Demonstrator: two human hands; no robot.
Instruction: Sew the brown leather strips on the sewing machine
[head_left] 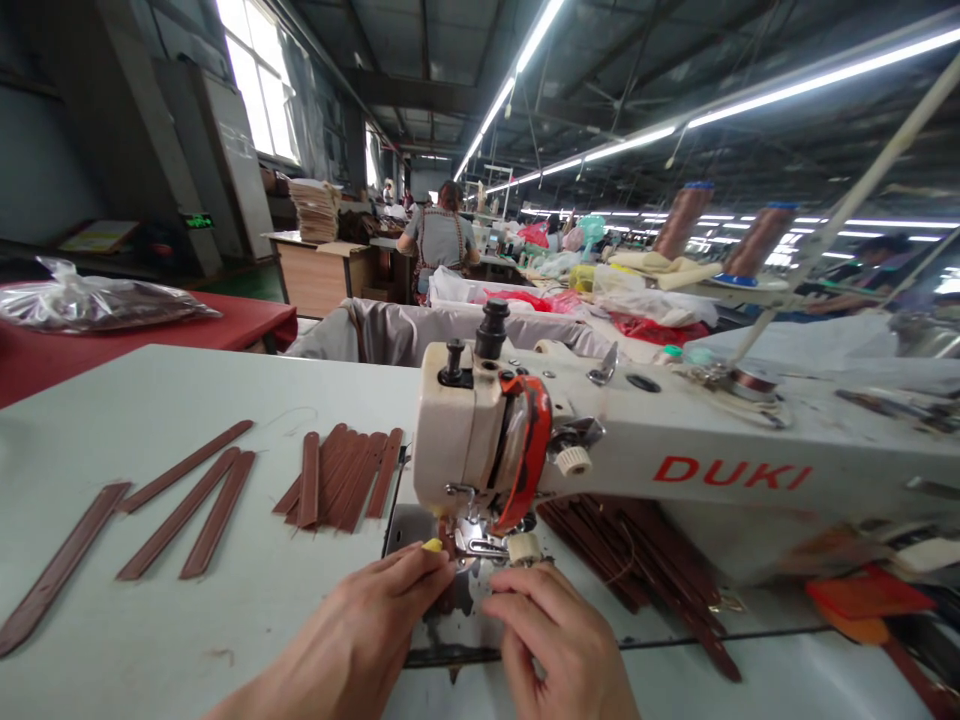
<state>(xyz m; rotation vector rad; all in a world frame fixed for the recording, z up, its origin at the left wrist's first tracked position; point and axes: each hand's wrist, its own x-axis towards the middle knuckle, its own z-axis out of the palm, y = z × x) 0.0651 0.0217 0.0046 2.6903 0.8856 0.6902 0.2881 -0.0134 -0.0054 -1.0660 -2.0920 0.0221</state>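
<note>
A white sewing machine [480,430] stands in front of me, with a narrow brown leather strap [448,538] at its presser foot [480,543]. My left hand [390,605] is closed on this strap, its fingers pressing it onto the machine bed. Something small and yellow [433,545] shows at its fingertips. On the right of the needle area, my right hand [559,620] has curled fingers near the metal plate; whatever it may pinch is hidden. A fanned pile of brown straps [349,475] lies left of the machine, and more straps [637,550] lie under the arm.
Several loose straps [180,520] lie on the pale tabletop [262,640] at left. A plastic bag [97,300] rests on a red table [255,325]. Behind the machine is a grey cloth-lined bin [397,330]. Thread cones [682,220] stand at right. A person [442,235] sits farther back.
</note>
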